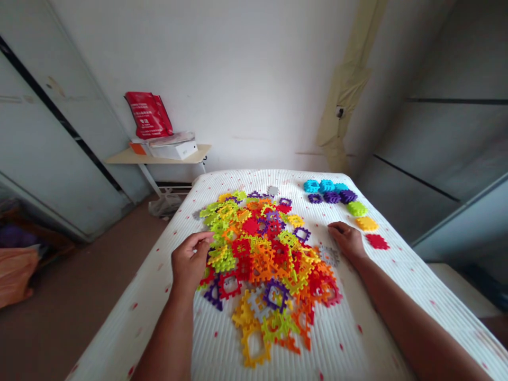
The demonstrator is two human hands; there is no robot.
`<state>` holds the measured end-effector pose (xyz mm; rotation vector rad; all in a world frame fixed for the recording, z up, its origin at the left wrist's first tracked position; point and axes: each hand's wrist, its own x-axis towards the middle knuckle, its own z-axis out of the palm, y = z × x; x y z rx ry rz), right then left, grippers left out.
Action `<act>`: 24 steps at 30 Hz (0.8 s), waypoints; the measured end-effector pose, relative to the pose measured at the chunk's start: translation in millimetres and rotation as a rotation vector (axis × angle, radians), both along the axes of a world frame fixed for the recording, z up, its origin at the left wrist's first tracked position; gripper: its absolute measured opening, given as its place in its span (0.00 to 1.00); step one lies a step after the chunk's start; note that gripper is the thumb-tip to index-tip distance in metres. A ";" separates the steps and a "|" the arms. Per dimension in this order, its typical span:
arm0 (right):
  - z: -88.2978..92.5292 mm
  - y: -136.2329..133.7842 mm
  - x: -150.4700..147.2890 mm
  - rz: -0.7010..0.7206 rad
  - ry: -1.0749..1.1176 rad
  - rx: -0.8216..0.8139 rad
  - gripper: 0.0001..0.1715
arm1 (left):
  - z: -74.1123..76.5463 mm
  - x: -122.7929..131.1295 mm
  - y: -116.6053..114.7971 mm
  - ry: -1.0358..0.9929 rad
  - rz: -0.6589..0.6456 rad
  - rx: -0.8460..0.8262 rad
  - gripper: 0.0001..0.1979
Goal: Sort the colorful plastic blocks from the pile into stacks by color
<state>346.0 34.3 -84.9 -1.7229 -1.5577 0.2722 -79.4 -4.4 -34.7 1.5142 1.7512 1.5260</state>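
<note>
A heap of flat plastic interlocking pieces (pixel 262 259) in yellow, green, orange, red, purple and grey covers the middle of the bed. My left hand (pixel 189 264) is at the heap's left edge, thumb and index finger drawn together beside green pieces; whatever they grip, if anything, is hidden. To the right of the heap, my right hand (pixel 348 239) rests low with its fingers curled together and no piece showing in them. A grey piece (pixel 328 255) lies just left of its wrist. Beyond it are sorted pieces: blue stacks (pixel 326 185), purple stacks (pixel 332 197), green (pixel 357 208), yellow (pixel 366 223) and red (pixel 377 242).
The bed has a white ribbed cover (pixel 159 317) with red spots. A lone grey piece (pixel 273 190) lies behind the heap. At the back left, a small table (pixel 123 156) bears a red bag (pixel 148 115) and a white box (pixel 177 149). Cabinets stand on both sides.
</note>
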 end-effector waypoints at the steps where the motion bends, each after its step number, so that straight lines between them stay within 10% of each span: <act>1: 0.3 0.2 -0.2 -0.001 0.007 0.001 0.20 | -0.5 -1.7 0.5 -0.005 0.016 -0.004 0.13; 24: 6.4 -0.8 -3.3 0.031 -0.033 -0.025 0.17 | -28.2 -24.6 22.7 0.011 0.179 -0.064 0.15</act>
